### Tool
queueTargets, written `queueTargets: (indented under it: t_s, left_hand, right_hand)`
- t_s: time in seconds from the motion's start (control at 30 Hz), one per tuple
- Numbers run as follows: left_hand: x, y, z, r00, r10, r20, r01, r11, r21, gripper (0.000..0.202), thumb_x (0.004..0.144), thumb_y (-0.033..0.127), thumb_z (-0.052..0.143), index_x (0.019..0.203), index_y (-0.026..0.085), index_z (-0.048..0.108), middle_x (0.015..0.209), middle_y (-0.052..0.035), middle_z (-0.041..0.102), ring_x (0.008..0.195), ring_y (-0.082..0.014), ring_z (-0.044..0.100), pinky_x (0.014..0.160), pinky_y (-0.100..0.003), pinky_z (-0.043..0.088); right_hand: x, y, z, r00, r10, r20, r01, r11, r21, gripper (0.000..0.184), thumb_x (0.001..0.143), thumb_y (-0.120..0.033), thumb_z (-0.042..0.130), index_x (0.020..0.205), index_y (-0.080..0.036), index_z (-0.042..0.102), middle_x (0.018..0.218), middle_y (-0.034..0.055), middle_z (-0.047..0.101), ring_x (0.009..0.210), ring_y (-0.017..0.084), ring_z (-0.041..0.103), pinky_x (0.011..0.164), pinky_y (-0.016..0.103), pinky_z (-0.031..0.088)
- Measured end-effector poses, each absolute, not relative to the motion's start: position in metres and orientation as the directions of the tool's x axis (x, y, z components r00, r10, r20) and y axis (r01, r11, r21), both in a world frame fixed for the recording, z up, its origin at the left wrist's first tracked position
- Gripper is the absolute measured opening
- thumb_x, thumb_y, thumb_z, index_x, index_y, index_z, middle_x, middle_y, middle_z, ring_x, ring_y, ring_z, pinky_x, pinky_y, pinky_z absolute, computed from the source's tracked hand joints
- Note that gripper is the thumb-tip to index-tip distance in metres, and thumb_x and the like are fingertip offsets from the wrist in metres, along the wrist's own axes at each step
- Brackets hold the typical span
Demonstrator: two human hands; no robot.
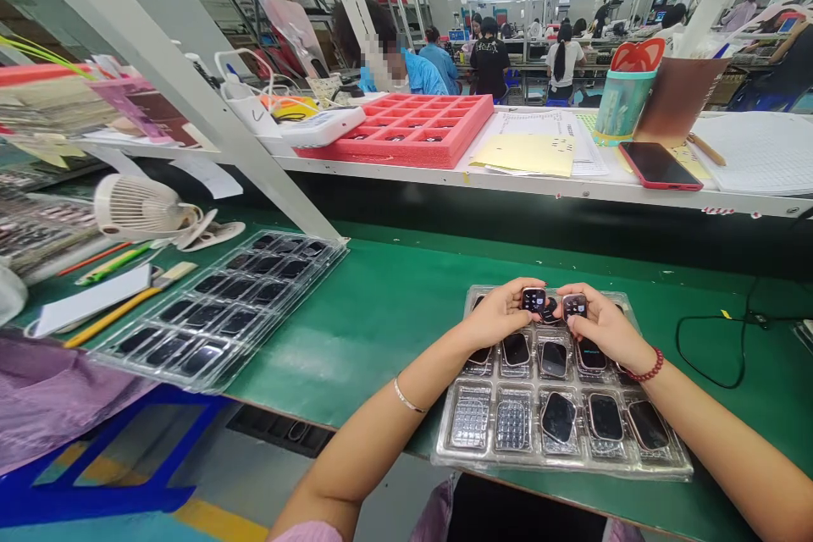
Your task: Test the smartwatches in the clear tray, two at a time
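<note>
My left hand [505, 311] grips a small smartwatch body [533, 300] with a lit screen between thumb and fingers. A second lit smartwatch body [575, 306] is pinched in my right hand [603, 323], which wears a red bead bracelet on its wrist. Both hands are over the far rows of a clear plastic tray [445, 432]. Dark-screened watch bodies, such as one watch body [560, 417] lying askew in the near row, sit in its pockets. Two near-left pockets hold no watch. Under my right hand, one watch [591, 354] shows lit text. My hands hide part of the far row.
Another clear tray [222, 305] with dark screens lies to the left, near a white fan [143, 210] and a yellow-handled brush [127, 309]. A shelf above bears a red foam tray [406, 131] and a phone [660, 165]. A black cable [711, 318] lies at right.
</note>
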State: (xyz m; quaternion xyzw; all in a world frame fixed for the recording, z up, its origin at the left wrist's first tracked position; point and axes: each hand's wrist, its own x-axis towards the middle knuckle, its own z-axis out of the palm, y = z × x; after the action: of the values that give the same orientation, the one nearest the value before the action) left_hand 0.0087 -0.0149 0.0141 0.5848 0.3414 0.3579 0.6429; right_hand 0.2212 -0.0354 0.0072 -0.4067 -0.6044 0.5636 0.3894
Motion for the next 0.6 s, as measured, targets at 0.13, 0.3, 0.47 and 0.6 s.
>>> queueTargets:
  t_s: [0.13,0.3,0.47,0.6]
  left_hand:
    - [0.0081,-0.0147,0.0136,0.511,0.859,-0.027,-0.074,0.075,0.994,0.044,0.074,0.011,0.062,0.117,0.016,0.055,0.103,-0.0092,0.066,0.078,-0.0138,0.065,0.081,-0.032,0.049]
    - [0.0080,-0.0143,0.0123,0.511,0.859,0.005,-0.071,0.036,0.997,0.054,0.069,0.006,0.063,0.121,0.017,0.053,0.106,-0.0093,0.066,0.090,-0.0167,0.065,0.090,-0.035,0.047]
    - [0.0083,-0.0147,0.0120,0.523,0.852,0.003,-0.084,0.048,0.995,0.060,0.069,0.008,0.065,0.126,0.018,0.049,0.107,-0.0093,0.066,0.091,-0.0171,0.064,0.090,-0.035,0.048]
    - [0.0082,-0.0150,0.0123,0.534,0.845,-0.005,-0.112,0.077,0.991,0.063,0.071,0.015,0.069,0.130,0.019,0.047,0.104,-0.0089,0.067,0.088,-0.0164,0.064,0.083,-0.032,0.049]
  right_hand:
    - [0.2204,-0.0361,0.0075,-0.367,0.930,0.024,0.086,0.060,-0.995,0.033,0.076,-0.016,0.058,0.108,-0.021,0.052,0.087,0.0027,0.063,0.065,0.014,0.056,0.054,0.025,0.045]
    - [0.2210,-0.0349,0.0062,-0.376,0.926,0.035,0.065,0.064,-0.996,0.044,0.072,-0.013,0.057,0.114,-0.023,0.049,0.096,0.0040,0.062,0.074,0.015,0.057,0.058,0.026,0.047]
    - [0.2204,-0.0342,0.0053,-0.383,0.923,0.030,0.054,0.055,-0.997,0.046,0.073,-0.011,0.057,0.116,-0.023,0.048,0.097,0.0038,0.061,0.070,0.014,0.055,0.057,0.026,0.047]
    - [0.2205,-0.0346,0.0052,-0.373,0.927,0.032,0.041,0.051,-0.998,0.043,0.074,-0.014,0.060,0.115,-0.023,0.049,0.094,0.0036,0.063,0.068,0.013,0.056,0.057,0.026,0.047]
